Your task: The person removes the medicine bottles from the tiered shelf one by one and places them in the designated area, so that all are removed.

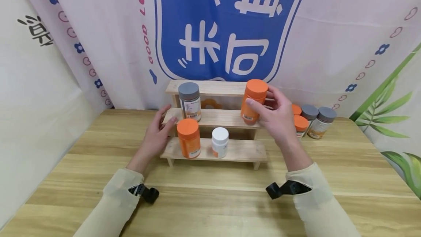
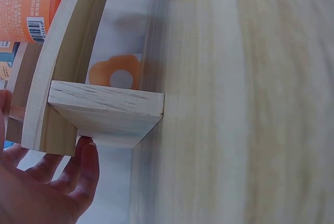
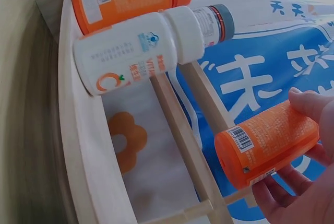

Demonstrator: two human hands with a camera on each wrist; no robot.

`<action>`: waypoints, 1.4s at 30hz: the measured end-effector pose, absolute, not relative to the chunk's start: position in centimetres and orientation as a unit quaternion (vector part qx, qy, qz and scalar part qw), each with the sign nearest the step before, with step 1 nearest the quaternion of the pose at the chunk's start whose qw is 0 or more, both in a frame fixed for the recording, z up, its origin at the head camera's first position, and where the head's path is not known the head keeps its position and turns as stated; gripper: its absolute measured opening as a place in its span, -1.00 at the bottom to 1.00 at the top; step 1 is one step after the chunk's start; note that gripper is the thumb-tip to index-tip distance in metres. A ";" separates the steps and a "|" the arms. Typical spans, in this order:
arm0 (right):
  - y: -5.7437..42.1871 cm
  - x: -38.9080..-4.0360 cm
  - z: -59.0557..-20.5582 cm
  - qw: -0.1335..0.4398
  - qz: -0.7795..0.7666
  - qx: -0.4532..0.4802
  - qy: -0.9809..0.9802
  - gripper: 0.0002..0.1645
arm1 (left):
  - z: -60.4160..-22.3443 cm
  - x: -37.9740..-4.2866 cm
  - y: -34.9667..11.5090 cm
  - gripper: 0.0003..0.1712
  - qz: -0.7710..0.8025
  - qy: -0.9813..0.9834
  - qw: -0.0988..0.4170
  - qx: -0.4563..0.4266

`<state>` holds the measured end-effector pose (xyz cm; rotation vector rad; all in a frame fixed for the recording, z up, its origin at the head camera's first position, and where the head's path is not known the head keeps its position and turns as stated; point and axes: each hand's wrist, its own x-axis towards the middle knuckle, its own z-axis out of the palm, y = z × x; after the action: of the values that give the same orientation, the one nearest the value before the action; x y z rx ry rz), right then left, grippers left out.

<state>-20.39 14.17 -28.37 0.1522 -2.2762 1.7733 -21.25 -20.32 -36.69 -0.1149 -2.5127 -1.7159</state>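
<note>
My right hand [image 1: 277, 114] grips an orange bottle [image 1: 252, 101] with an orange lid, thumb on the near side. The bottle is over the right part of the middle shelf of a three-tier wooden rack [image 1: 217, 118]; in the right wrist view its base [image 3: 229, 158] faces the camera. My left hand [image 1: 156, 132] is at the rack's left end, fingers spread and loosely bent, fingertips right at the wood in the left wrist view. A grey-lidded bottle [image 1: 190, 101] stands on the middle shelf. On the lowest shelf are another orange bottle [image 1: 189, 138] and a small white bottle [image 1: 220, 142].
Right of the rack, several bottles with orange and grey lids stand grouped on the wooden table [image 1: 210, 200], among them a grey-lidded one [image 1: 322, 123]. A printed cloth [image 1: 329, 46] hangs close behind the rack.
</note>
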 end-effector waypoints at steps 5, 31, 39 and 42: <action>15.2 -20.1 -28.4 0.138 0.603 0.059 -0.784 -0.30 | -36.8 -21.4 -20.4 -0.26 -0.566 -0.822 0.052 -0.041; 20.9 -18.9 -30.1 0.168 0.542 0.038 -0.823 -0.26 | -36.8 -21.2 -20.4 -0.26 -0.567 -0.822 0.045 -0.035; 21.7 -18.9 -30.6 0.166 0.532 0.036 -0.829 -0.24 | -37.1 -21.4 -20.5 -0.26 -0.566 -0.822 0.049 -0.037; 22.1 -18.9 -30.7 0.165 0.529 0.033 -0.832 -0.23 | -37.1 -21.4 -20.5 -0.26 -0.566 -0.822 0.049 -0.037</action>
<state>-18.89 22.08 -30.66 0.0940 -2.3703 1.5080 -21.45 -20.47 -37.07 -0.1128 -2.5050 -1.7233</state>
